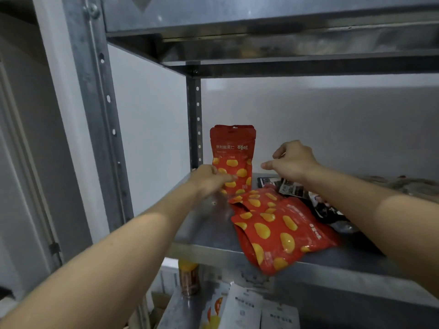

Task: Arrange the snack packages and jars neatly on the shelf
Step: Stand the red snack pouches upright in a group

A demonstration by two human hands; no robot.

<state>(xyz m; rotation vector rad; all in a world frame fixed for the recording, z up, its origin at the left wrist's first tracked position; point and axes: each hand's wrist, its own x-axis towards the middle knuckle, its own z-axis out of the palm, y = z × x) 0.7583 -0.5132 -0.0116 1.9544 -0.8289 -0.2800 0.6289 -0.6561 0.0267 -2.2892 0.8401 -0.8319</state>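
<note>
White packs (pixel 247 307) and a copper-toned jar (pixel 188 279) with an orange lid sit nearest, on the tier below; not in play. Above them the steel shelf (pixel 213 251) carries the work: a loose heap of red pouches (pixel 280 231) with yellow spots lies flat and overlapping, the front one overhanging the shelf's lip. Dark printed packs (pixel 325 207) lie flat just behind and right of the heap, partly under it. Left hand (pixel 209 179) is at the lower left edge of the upright pouch (pixel 234 153), fingers across its lower front; blurred, so can't tell if it pinches or only steadies. Right hand (pixel 294 160) hovers just right of that pouch, apart from it, fingers loosely curled, thumb and forefinger out, holding nothing. Upright pouch stands at the shelf's back left, close to the rear post (pixel 194 119) and wall (pixel 308 115). Handling guess: pouches are light, soft, slick film; they stand on the base but tip easily. Take them by the top seal or both side edges, not the belly. Overhanging pouch likely slides off if nudged, so lift it first. In the way: dark packs occupy the row space to the right; a brownish blurred lump (pixel 403 184) far right, can't identify. Upper shelf (pixel 285 65) is well above, headroom looks fine.
</note>
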